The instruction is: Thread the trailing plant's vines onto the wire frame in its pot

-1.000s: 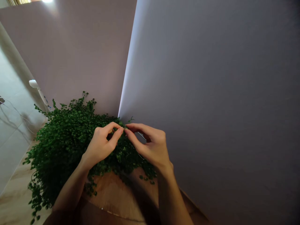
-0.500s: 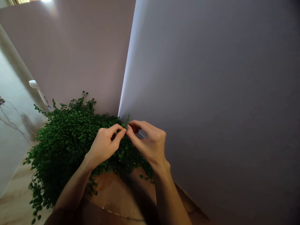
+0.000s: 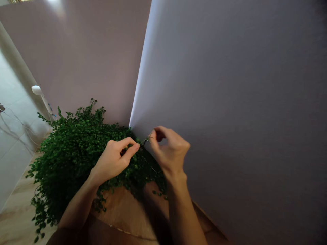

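The left hand (image 3: 114, 161) has thumb and forefinger pressed together at the tips, apparently pinching the near end of a thin green sprig (image 3: 144, 141). The right hand (image 3: 171, 148), just beyond it to the right and slightly higher, has its thumb and forefinger brought together at the sprig's other end; leaf bits show by those tips, though how firm the pinch is I cannot tell. The deciding relation is this narrow gap: the sprig's long axis bridges it, climbing gently from left fingertips to right, and neither hand is clearly nearer.

Just below the right fingertips, a thin pale wire-like piece (image 3: 154, 170) lies against the leaves. The bushy trailing plant (image 3: 74, 153) spreads behind and under the left hand, spilling over the left side of the wooden table (image 3: 120, 207). The table's rounded front edge curves below both wrists, with bare wood between that edge and the foliage. The grey wall (image 3: 230, 119) rises close beyond the right hand and limits room that way; it meets the pinkish wall (image 3: 97, 58) in a corner behind the plant. Open air lies above both hands and towards the person.
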Available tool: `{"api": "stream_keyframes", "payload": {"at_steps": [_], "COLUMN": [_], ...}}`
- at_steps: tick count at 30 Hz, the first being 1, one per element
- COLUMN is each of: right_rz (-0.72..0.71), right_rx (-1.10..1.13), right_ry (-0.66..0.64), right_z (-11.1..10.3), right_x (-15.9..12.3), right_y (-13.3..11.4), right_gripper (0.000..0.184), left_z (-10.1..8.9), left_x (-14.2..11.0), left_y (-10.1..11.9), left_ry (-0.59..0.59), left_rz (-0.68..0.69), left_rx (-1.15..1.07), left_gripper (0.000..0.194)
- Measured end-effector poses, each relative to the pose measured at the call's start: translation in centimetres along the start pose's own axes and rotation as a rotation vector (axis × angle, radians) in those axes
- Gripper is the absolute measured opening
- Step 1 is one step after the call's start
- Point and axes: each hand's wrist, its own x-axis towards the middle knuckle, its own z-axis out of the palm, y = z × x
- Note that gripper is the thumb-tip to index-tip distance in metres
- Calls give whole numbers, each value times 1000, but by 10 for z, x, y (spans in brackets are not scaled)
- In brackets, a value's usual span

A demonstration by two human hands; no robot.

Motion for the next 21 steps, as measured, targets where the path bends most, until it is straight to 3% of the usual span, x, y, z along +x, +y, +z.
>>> {"api": "stream_keyframes", "payload": {"at_steps": [3, 6, 13, 21], "right_rz": [102, 153, 166, -48], "right_rx": [-35, 19, -11, 81], "right_ry": [1, -96, -259, -200], "right_z": [-8, -16, -13, -24], "right_x": [3, 4, 4, 5], "right_y": [32, 42, 23, 0], "right_gripper": [15, 16, 23, 10], "left_z": [-4, -4, -3, -2], "left_x": [-4, -4, 0, 1], "left_y": [4, 3, -3, -5], "left_ry": [51, 115, 98, 104], "left_rz": [26, 38, 1, 5], "left_rx": [-34, -25, -41, -37], "left_gripper": [27, 25, 26, 26]}}
